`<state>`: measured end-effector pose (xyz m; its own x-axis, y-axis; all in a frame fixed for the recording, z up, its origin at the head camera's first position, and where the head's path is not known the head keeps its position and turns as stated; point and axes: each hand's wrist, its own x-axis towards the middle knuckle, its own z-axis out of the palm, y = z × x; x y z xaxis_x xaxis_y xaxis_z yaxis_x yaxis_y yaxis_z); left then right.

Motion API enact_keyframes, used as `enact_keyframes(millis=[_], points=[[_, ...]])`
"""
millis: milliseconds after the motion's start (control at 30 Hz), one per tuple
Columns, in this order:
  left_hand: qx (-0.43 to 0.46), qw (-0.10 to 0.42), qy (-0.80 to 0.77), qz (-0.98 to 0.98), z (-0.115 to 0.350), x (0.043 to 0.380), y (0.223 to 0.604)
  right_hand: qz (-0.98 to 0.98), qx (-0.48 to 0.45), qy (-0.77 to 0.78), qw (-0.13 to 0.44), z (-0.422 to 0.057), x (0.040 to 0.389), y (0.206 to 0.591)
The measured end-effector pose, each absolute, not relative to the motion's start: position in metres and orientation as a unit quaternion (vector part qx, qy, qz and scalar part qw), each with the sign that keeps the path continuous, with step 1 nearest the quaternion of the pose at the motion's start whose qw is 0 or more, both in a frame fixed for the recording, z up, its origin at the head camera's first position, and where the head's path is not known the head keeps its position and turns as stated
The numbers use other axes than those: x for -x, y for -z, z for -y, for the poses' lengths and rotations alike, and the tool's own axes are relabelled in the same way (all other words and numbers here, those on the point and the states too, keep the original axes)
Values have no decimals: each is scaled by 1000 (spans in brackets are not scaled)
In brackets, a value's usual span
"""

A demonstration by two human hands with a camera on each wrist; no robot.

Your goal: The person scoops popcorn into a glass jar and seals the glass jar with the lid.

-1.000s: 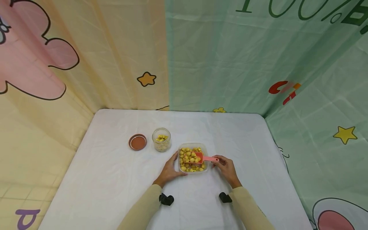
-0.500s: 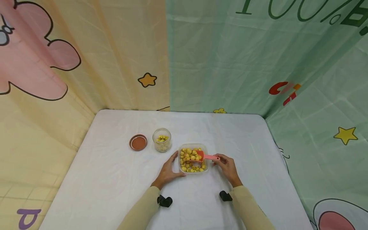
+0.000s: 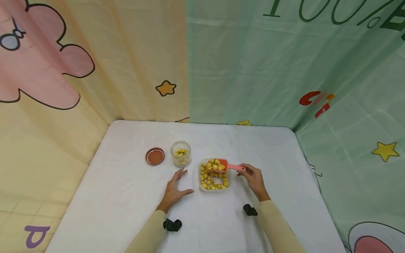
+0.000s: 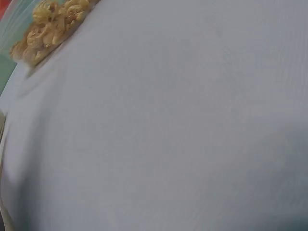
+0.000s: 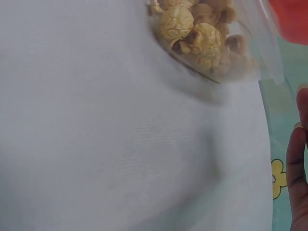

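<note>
A clear plastic container of popcorn stands near the middle of the table. Over its far part is a pink scoop loaded with popcorn, its handle pinched by my right hand. My left hand is to the left of the container, apart from it, with thumb and fingers spread and nothing held. Just beyond those fingertips sits a glass jar with some popcorn inside. In the right wrist view, the scoop's red bowl and a few right-hand fingers show at the edge.
A round brown lid lies to the left of the jar. White cloth covers the table. Printed curtains hang along the back and both sides.
My left hand has let go of the container and moved left, toward the jar. The scoop with popcorn has risen and shifted slightly away from me in my right hand.
</note>
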<state>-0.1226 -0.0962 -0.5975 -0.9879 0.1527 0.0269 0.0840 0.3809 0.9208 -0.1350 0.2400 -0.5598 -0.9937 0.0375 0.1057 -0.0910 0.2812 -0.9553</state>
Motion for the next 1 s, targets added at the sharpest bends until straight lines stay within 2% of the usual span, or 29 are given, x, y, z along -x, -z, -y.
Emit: enact_keyframes(millis=[267,600,1000], points=[[-5,-1,-565,-825,126,130,588,798,-29,-600,48,-237,148,544],[-1,-29,-575,-817,156,150,576,808,-40,-586,50,-230,166,526],[-1,13,-571,-821,157,179,556,805,-54,-589,41,-219,187,511]])
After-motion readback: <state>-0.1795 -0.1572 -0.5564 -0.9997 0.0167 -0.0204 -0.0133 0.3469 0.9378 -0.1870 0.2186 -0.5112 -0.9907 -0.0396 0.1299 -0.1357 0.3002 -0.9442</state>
